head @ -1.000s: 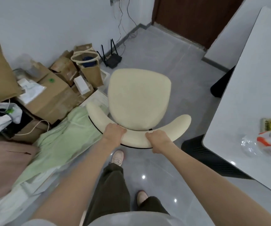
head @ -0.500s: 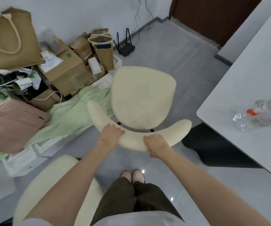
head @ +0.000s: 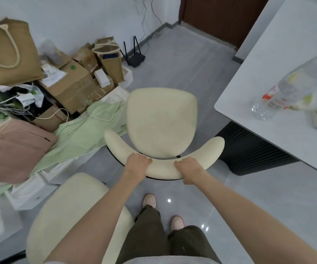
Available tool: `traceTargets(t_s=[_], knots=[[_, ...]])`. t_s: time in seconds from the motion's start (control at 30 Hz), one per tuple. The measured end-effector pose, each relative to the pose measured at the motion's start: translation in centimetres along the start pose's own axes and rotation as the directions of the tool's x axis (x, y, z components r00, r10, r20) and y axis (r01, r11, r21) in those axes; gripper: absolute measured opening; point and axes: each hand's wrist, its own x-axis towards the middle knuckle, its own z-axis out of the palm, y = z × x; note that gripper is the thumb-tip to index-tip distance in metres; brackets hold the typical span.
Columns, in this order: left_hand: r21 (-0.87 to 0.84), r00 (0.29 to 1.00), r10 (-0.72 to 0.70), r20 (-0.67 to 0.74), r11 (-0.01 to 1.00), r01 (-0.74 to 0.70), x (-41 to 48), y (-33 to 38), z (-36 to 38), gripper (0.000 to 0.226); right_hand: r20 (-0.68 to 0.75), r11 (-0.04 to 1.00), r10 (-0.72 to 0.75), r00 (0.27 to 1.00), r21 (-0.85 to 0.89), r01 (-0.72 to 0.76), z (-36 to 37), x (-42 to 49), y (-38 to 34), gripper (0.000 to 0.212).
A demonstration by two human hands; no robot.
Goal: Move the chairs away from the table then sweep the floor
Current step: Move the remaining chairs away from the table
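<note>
A cream upholstered chair (head: 161, 121) stands on the grey tiled floor, its curved backrest toward me. My left hand (head: 137, 163) grips the backrest left of centre. My right hand (head: 189, 168) grips it right of centre. The chair sits left of the white table (head: 268, 88), with a gap of floor between them. A second cream chair (head: 68, 210) is at my lower left, partly hidden by my left forearm.
Cardboard boxes (head: 73, 82), paper bags, a pink bag (head: 11, 149) and a green cloth (head: 81, 134) crowd the left wall. A black router (head: 134, 58) sits near the corner. The table's dark base (head: 249, 149) stands right of the chair. A plastic bottle (head: 294, 84) lies on the table.
The view has shifted back and left with me, and the chair has come along away from the table. The second chair has come further into view at lower left. Both hands keep their grip.
</note>
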Motion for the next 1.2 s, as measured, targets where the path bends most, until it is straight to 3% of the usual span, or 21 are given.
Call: traceTargets(t_s=[0.57,0.8,0.97,1.2], knots=[[-0.085,0.994,-0.108,0.013,0.990,0.108,-13.6,16.4,4.7,0.053,-0.022,0.996,-0.064,0.998,-0.060,0.063,12.1,-15.4,-1.6,0.033],[-0.063,0.998,-0.036,0.056,0.997,0.040,-19.1,19.8,5.8,0.055,-0.028,0.999,-0.031,0.999,-0.016,0.031,16.2,-21.7,-4.6,0.030],[-0.028,0.998,0.049,0.041,0.998,-0.047,-22.6,21.5,7.9,0.039,-0.011,0.998,0.045,0.999,0.039,-0.044,19.0,-26.3,-8.2,0.033],[0.029,0.985,0.171,0.013,0.985,-0.172,-28.9,23.9,12.9,0.034,0.052,0.988,0.120,0.991,0.093,-0.125,23.5,-32.9,-14.7,0.034]])
